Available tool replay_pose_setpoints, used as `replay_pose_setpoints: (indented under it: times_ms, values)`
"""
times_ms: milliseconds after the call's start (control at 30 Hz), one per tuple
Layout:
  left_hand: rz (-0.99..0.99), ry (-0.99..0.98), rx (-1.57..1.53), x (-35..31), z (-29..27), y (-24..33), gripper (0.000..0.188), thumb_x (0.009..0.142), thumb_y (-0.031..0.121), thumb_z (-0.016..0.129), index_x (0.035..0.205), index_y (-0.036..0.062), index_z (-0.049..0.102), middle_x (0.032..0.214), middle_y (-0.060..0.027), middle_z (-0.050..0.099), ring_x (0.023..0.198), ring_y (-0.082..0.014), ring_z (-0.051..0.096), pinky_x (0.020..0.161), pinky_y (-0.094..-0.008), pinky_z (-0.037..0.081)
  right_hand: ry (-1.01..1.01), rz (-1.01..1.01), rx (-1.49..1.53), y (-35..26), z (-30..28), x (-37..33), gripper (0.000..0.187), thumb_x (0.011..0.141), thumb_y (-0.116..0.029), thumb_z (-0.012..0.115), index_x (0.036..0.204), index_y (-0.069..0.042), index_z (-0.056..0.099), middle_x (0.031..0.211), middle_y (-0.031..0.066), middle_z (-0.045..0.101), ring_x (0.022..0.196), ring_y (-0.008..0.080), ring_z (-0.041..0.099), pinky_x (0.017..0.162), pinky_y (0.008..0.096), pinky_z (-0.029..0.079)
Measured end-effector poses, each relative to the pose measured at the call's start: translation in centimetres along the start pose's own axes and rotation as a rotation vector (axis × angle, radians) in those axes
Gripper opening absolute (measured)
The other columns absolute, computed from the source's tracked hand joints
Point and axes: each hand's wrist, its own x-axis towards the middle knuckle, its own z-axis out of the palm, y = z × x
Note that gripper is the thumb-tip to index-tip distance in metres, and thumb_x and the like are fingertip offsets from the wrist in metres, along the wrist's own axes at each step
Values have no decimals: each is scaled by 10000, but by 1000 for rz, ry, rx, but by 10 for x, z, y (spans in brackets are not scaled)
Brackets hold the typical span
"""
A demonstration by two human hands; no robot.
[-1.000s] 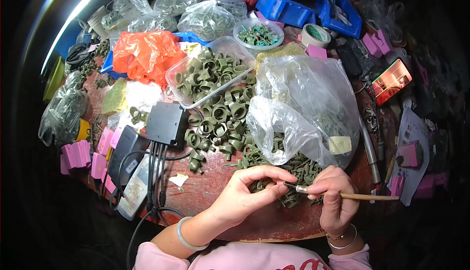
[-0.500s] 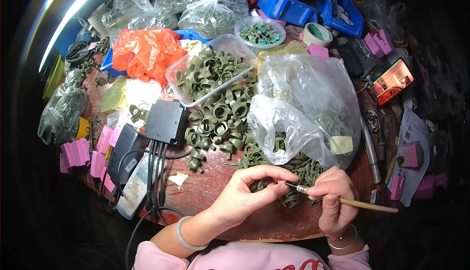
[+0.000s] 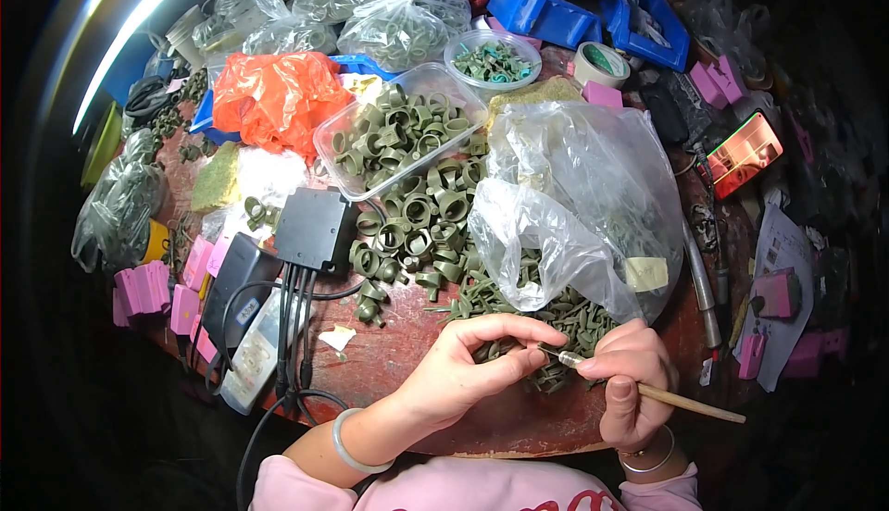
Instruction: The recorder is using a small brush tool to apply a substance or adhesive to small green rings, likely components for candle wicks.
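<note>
My left hand pinches a small green wax piece between thumb and fingertips, just above the near table edge. My right hand grips a thin wooden-handled tool like a pen, its metal tip touching the piece in my left hand. Right behind both hands lies a heap of similar small green pieces. Green wax rings are spread over the table's middle.
A clear plastic bag holds more green pieces; a clear tray is full of rings. Black power boxes with cables sit at left. An orange bag, pink blocks, blue trays and a tape roll ring the table.
Both hands stay in place near the table edge. The tool's handle has tilted down to the right and its tip has shifted slightly on the piece.
</note>
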Motion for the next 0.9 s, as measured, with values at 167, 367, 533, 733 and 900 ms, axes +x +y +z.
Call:
replay_pose_setpoints:
  times_ms: [167,367,533,733,900]
  values:
    - [21,-18,27,1,0,0,227,891,-16,610,1111,-9,665,980,-11,633,648,0,477,525,-161,336,18,0,-19,0,2,0,186,976,-171,514,981,-20,623,843,85,574,709,219,561,660,332,477]
    - [45,-53,26,1,-2,-1,244,890,-22,607,1127,-14,663,1025,-33,634,668,-8,489,535,-163,343,33,-5,32,1,0,0,190,977,-175,517,981,-17,621,839,85,580,708,215,565,652,326,476]
    - [34,-61,17,1,-3,-2,234,882,-22,621,1110,-15,671,1063,-48,629,725,-20,519,571,-156,371,27,19,33,1,0,-1,192,977,-176,519,974,-14,620,831,82,586,691,213,564,645,320,476]
    - [63,-55,53,0,-3,-2,237,879,-28,616,1108,-8,674,1074,-51,626,774,-23,533,607,-154,385,22,13,36,1,0,-2,191,978,-173,521,962,-13,624,823,86,601,680,216,574,635,329,486]
    - [53,-35,51,0,-2,-1,239,873,-38,613,1103,-10,674,1060,-47,629,794,-29,541,627,-157,396,-32,10,52,0,0,-1,198,975,-189,536,958,-14,628,822,86,608,677,219,584,631,331,493]
